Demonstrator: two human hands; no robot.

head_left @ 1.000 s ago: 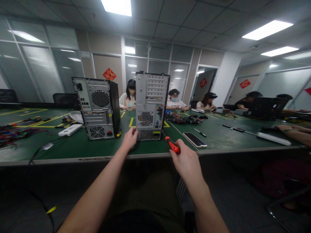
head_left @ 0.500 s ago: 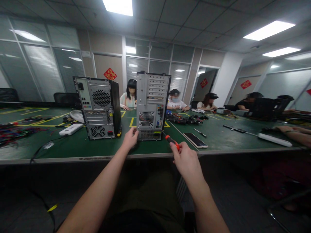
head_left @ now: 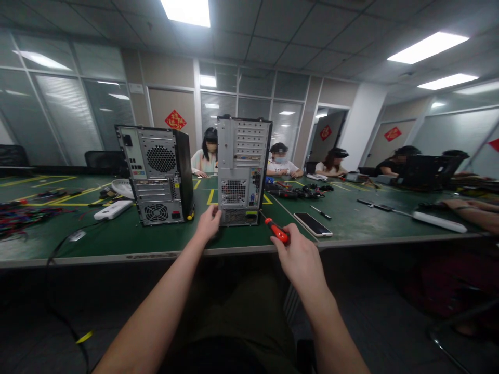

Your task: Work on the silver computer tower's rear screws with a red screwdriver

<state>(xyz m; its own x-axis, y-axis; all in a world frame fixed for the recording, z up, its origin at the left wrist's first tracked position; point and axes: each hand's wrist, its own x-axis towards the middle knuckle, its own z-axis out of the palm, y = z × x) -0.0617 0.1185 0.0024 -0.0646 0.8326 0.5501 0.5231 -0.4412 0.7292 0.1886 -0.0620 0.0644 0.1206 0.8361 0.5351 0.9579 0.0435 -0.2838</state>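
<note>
A grey computer case (head_left: 244, 171) stands upright on the green table, its rear with slots, ports and vents facing me. My left hand (head_left: 209, 222) rests against its lower left edge, fingers curled and partly hidden at the side. In my right hand (head_left: 299, 252) is a screwdriver (head_left: 277, 230) with a red and black handle. Its thin shaft points up and left, and the tip is at the lower right rear edge of the case; whether it sits on a screw is too small to tell. A second computer tower (head_left: 159, 182), black-sided, stands just left of my left hand.
A phone (head_left: 313, 225) and a small dark pen-like tool (head_left: 320, 212) lie to the right. Beyond are black cables (head_left: 300, 191). At left are a white power strip (head_left: 113, 209) and coloured wires (head_left: 23, 218). Several people sit around the table; another person's arm (head_left: 473, 213) reaches in at right.
The screwdriver's handle has turned in my right hand, showing more red, while the tip stays at the case edge. My left hand has not moved. The view has shifted slightly.
</note>
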